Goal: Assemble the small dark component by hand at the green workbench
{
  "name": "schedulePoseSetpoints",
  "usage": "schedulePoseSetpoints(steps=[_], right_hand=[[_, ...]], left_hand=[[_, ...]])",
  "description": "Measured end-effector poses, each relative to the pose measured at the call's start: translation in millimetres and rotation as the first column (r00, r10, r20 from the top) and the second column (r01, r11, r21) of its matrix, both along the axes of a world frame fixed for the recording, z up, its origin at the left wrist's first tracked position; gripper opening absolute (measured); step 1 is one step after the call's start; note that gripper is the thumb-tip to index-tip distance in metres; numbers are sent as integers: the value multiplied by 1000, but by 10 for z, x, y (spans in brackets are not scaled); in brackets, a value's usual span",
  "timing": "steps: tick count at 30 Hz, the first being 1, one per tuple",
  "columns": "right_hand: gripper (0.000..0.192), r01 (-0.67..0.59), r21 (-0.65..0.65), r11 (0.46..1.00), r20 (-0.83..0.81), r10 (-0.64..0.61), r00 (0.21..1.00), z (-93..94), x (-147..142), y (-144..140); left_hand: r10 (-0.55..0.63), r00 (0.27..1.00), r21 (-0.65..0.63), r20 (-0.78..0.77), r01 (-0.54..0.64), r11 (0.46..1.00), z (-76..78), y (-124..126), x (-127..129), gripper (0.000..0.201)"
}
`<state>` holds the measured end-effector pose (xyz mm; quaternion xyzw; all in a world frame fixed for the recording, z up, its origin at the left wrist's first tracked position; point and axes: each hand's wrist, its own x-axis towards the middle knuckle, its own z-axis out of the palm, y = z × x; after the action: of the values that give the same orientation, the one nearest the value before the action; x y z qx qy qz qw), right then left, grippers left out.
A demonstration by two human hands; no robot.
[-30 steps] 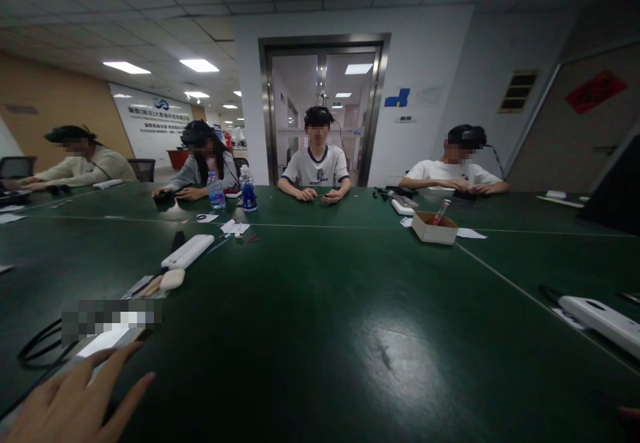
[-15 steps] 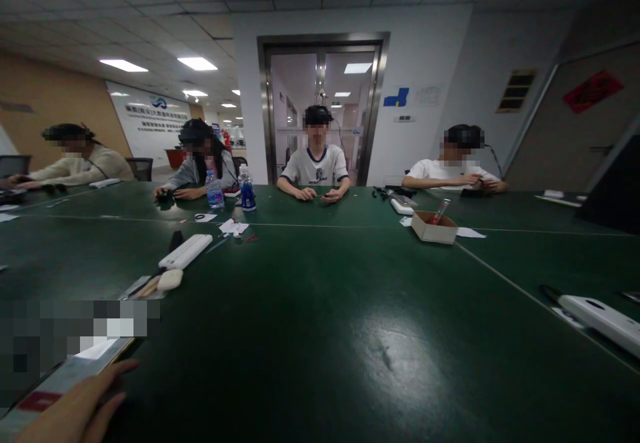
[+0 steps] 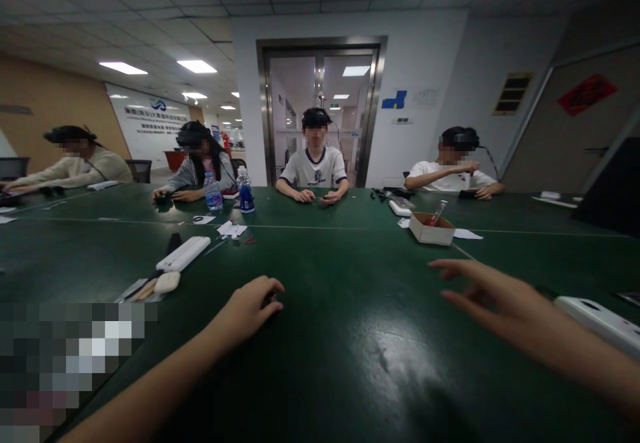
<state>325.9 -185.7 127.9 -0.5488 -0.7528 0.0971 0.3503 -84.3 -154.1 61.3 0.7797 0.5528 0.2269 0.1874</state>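
Note:
Both my arms reach forward over the dark green table (image 3: 330, 336). My left hand (image 3: 250, 308) rests on the tabletop near the middle, knuckles up and fingers curled in; nothing shows in it. My right hand (image 3: 487, 293) hovers just above the table to the right, palm down, fingers spread and pointing left, holding nothing. A white oblong device (image 3: 597, 320) lies just beyond my right wrist. A small cardboard box (image 3: 431, 230) with a red pen standing in it sits farther back, beyond my right hand.
A white power strip (image 3: 183, 254) and a pale oval object (image 3: 167, 282) lie at the left. A blurred-out item (image 3: 75, 356) fills the lower left corner. Two water bottles (image 3: 213, 194) stand at the far side, where several people sit at work with their own hands.
My left hand has left the flat item at the lower left and stretched forward to the table's middle. My right arm has come into view from the right, fingers spread.

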Motion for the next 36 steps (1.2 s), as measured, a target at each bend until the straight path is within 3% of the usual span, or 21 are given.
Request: schedulePoseSetpoints(steps=[2,4,6,8,10,12,14,16,18,24,30,36], right_hand=[[28,-249,-241,938,-8,254,967,-123,-453,357],[22,-379,-367,850,-119,361,925,-343,-882,722],[30,-369,-481,795,-229,292,928,-583,-1225,1072],[39,-377,-534,757,-393,172,903,-775,-1470,1377],[36,-472,-559,681,-590,73,804,-900,-1629,1610],[25,-562,-520,643,-742,-14,670,-976,-1719,1758],[15,-595,-453,664,-826,-60,561,-1031,-1751,1833],[12,-604,-396,692,-865,-61,498,-1082,-1738,1861],[14,-615,-352,705,-890,-48,454,-1130,-1702,1874],[13,-574,-238,783,-953,-74,294,-1236,-1628,1942],[14,-521,-232,821,-961,-110,254,-1251,-1663,1976],[12,-571,-217,792,-967,-93,238,-1199,-1631,1926]], left_hand=[[-17,999,32,49,16,999,-48,297,210,27],[1,994,76,107,-9,997,-122,616,424,25],[45,982,123,186,-68,990,-211,924,631,21],[105,940,90,324,-141,986,-307,1186,811,21],[174,866,43,469,-219,975,-406,1380,943,18],[228,753,-28,617,-269,963,-500,1503,1016,16],[243,633,-107,735,-245,963,-582,1567,1036,15],[208,566,-133,798,-171,976,-640,1593,1021,14],[150,567,-104,810,-113,988,-671,1602,996,13],[59,663,-43,747,-41,998,-665,1649,971,18],[98,563,-203,821,128,971,-618,1696,939,27],[67,548,-143,834,96,985,-656,1677,901,26]])
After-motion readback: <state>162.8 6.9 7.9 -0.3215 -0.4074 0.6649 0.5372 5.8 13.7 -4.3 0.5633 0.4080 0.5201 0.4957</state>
